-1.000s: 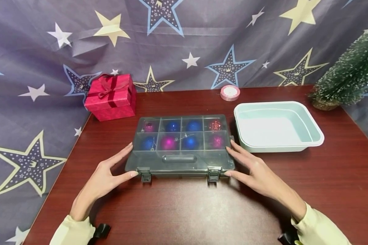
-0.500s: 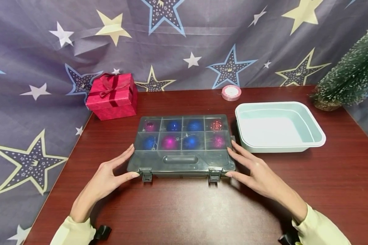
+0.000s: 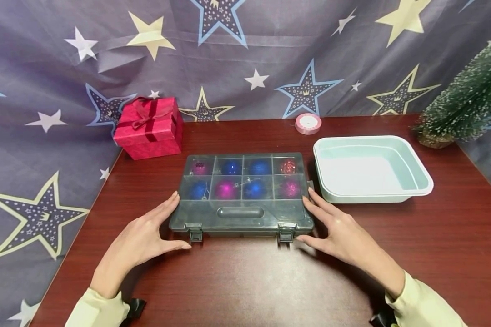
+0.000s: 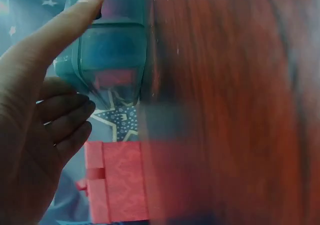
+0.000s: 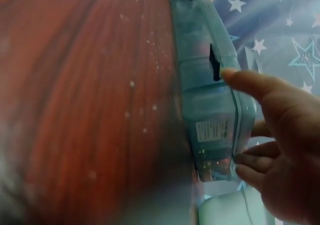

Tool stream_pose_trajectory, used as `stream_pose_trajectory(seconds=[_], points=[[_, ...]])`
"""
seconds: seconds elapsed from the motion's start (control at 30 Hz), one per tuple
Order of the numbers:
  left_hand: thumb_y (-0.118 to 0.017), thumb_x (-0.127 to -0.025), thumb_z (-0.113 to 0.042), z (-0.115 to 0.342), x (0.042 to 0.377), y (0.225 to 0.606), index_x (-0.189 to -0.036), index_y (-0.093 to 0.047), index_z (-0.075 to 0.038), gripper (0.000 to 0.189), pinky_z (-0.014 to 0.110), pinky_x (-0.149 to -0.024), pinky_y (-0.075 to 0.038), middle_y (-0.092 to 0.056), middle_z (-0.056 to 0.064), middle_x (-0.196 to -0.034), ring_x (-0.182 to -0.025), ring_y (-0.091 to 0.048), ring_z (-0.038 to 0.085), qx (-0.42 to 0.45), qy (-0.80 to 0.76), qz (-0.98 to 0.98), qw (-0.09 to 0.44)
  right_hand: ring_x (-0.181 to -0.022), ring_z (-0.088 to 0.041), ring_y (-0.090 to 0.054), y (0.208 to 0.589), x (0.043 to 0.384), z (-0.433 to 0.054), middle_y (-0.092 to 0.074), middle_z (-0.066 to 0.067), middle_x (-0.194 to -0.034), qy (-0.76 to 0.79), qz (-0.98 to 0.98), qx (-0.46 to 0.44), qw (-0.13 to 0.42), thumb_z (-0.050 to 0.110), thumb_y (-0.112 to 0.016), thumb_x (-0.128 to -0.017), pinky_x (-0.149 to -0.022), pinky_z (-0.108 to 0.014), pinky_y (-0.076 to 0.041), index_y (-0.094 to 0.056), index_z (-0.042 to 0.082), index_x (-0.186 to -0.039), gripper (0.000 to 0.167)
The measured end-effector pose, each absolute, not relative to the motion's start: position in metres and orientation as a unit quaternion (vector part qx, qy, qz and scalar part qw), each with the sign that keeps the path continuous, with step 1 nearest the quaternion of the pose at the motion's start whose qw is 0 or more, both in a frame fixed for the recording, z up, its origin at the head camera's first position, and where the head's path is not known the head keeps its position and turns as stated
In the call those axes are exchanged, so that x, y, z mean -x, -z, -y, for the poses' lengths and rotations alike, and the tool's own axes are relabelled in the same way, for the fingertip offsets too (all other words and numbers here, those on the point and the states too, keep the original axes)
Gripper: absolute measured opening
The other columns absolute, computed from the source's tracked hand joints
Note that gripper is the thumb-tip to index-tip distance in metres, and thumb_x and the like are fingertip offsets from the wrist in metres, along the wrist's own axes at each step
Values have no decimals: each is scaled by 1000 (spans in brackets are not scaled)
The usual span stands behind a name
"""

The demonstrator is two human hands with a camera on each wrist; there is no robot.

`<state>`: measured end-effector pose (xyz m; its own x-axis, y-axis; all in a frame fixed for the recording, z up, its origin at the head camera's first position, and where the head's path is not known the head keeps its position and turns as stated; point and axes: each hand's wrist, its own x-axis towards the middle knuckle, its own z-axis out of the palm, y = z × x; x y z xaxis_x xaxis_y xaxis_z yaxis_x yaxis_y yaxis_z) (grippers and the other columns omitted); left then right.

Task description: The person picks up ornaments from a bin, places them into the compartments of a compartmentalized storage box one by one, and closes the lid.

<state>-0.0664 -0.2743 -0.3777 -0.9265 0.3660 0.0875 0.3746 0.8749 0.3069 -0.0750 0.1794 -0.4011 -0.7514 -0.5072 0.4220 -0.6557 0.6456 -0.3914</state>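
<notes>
A grey see-through organizer case lies on the table with its lid down. Blue, pink and red Christmas baubles fill its two rows of compartments. Both front latches hang in view. My left hand has its straight fingers at the case's left side, its thumb extended in front by the left latch. On the other side, my right hand lays straight fingers along the right edge. Its thumb points at the right latch, and the right wrist view has the thumb tip beside that latch.
A pale green tray stands close to the right of the case. Behind are a red gift box, a pink ribbon roll and a small frosted Christmas tree. A starry cloth backs the table.
Both thumbs have slid off the case's front corners, forward of its front edge and inward toward the latches. The fingers stay along the sides, and the case has hardly moved.
</notes>
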Motion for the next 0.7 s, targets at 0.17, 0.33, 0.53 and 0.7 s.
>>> stream_pose_trajectory(seconds=[0.17,0.33,0.53,0.7], points=[[-98,-63,-52,268,66,377,-150,-50,4,114,56,-95,-53,-50,21,-152,-130,-57,39,227,114,965,71,-116,-46,-65,405,76,-174,-52,-31,-145,-222,891,-343,196,37,-96,-69,-86,-55,-58,-60,-10,-138,91],[-99,-62,-47,260,67,379,-144,-54,7,108,55,-96,-54,-55,22,-147,-127,-60,38,232,92,961,116,-111,-48,-66,407,76,-171,-56,-32,-141,-203,888,-344,227,42,-94,-69,-84,-57,-58,-61,-11,-134,90],[-96,-66,-46,261,67,382,-141,-58,8,100,55,-94,-54,-57,22,-145,-125,-61,38,233,109,956,141,-112,-47,-66,408,75,-170,-57,-28,-142,-218,891,-326,227,66,-72,-88,-83,-59,-57,-63,-9,-134,89],[-93,-70,-50,261,68,383,-141,-58,8,98,57,-92,-55,-58,22,-144,-124,-62,39,221,124,958,135,-109,-45,-68,410,75,-166,-61,-26,-138,-237,884,-312,253,74,-53,-95,-79,-59,-58,-68,-8,-129,90]])
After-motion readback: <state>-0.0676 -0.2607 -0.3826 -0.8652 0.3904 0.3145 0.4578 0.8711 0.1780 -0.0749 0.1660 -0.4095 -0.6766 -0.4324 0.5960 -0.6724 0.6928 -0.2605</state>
